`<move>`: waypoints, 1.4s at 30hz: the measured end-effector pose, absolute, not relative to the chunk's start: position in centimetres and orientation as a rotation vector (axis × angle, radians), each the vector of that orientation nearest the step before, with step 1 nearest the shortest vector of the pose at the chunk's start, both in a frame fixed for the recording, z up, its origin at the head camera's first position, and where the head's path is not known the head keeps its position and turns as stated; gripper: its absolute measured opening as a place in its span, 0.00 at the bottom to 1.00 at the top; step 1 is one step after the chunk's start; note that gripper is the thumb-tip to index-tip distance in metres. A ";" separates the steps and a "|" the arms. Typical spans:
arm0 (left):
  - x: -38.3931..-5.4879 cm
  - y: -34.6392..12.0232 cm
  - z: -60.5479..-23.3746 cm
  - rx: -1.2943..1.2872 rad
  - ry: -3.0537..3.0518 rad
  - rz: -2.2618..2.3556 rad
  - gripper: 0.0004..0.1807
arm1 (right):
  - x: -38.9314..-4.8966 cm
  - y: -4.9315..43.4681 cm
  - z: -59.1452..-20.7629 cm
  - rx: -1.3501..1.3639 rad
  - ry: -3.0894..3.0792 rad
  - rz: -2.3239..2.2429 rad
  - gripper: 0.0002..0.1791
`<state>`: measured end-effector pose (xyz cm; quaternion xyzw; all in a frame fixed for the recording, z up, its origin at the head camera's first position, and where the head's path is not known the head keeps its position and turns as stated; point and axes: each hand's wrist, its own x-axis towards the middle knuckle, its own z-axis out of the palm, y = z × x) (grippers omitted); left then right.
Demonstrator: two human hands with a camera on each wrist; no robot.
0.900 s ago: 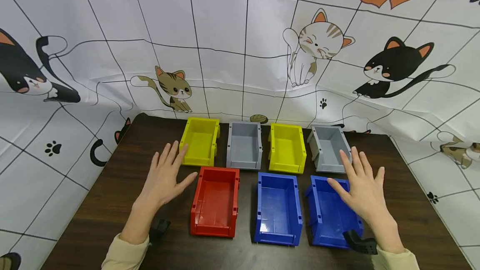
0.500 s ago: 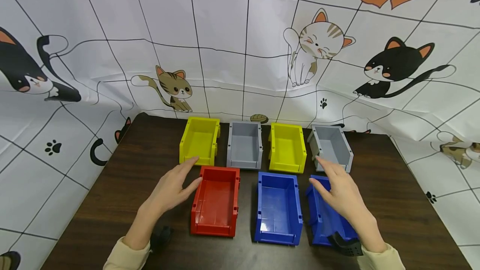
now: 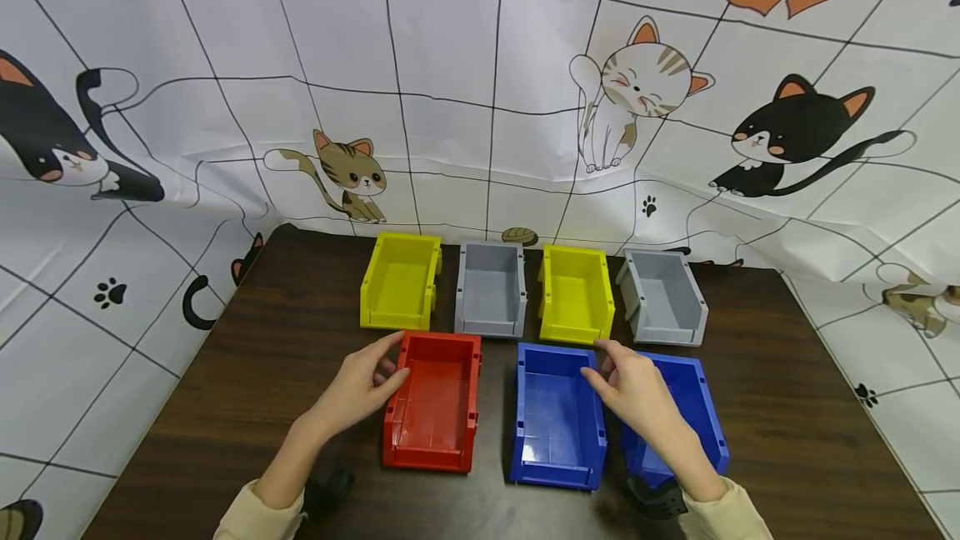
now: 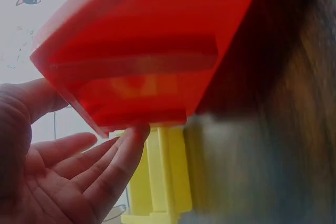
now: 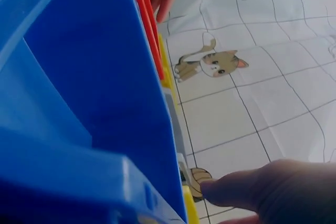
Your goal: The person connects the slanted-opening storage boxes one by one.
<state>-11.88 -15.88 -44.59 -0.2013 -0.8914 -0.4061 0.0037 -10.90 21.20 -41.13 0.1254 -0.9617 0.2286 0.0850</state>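
Observation:
My left hand (image 3: 356, 392) is at the left side of the red bin (image 3: 433, 402), fingers loosely bent, thumb reaching over the rim. In the left wrist view a fingertip (image 4: 137, 131) meets the edge of that bin, though how firmly is unclear. Between two blue bins hovers my right hand (image 3: 633, 390), its thumb tip over the right rim of the middle blue bin (image 3: 558, 415). The right wrist view shows the thumb (image 5: 226, 188) apart from that bin's wall. Partly hidden behind the right hand and forearm is the other blue bin (image 3: 693, 407).
A back row holds a yellow bin (image 3: 401, 282), a grey bin (image 3: 491, 288), a second yellow bin (image 3: 576, 294) and a second grey bin (image 3: 663, 298). All stand on a dark wooden table (image 3: 795, 407). A cat-print sheet (image 3: 450, 40) hangs behind. Dark straps sit at both wrists.
The right hand has swung left from over the right blue bin to the middle one's rim. The left hand has come inward and down to the red bin, fingers less spread. The bins keep their places.

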 end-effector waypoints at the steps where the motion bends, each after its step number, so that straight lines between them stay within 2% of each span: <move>1: -11.9 -15.9 -44.7 -0.631 -2.789 -1.311 0.29 | -10.9 21.1 -41.2 0.356 -2.885 0.690 0.24; 12: -11.8 -15.8 -45.2 -0.590 -2.709 -1.559 0.30 | -11.0 20.2 -41.5 0.264 -2.980 0.738 0.26; 23: -11.8 -15.9 -46.1 -0.375 -2.648 -1.793 0.31 | -11.1 20.1 -41.7 0.098 -3.004 0.865 0.26; 31: -11.4 -16.1 -46.3 -0.350 -2.572 -2.015 0.32 | -11.0 20.2 -41.8 -0.003 -3.030 1.126 0.27; 42: -11.3 -16.2 -46.2 -0.340 -2.575 -2.070 0.32 | -10.8 20.4 -41.9 -0.044 -2.989 1.251 0.25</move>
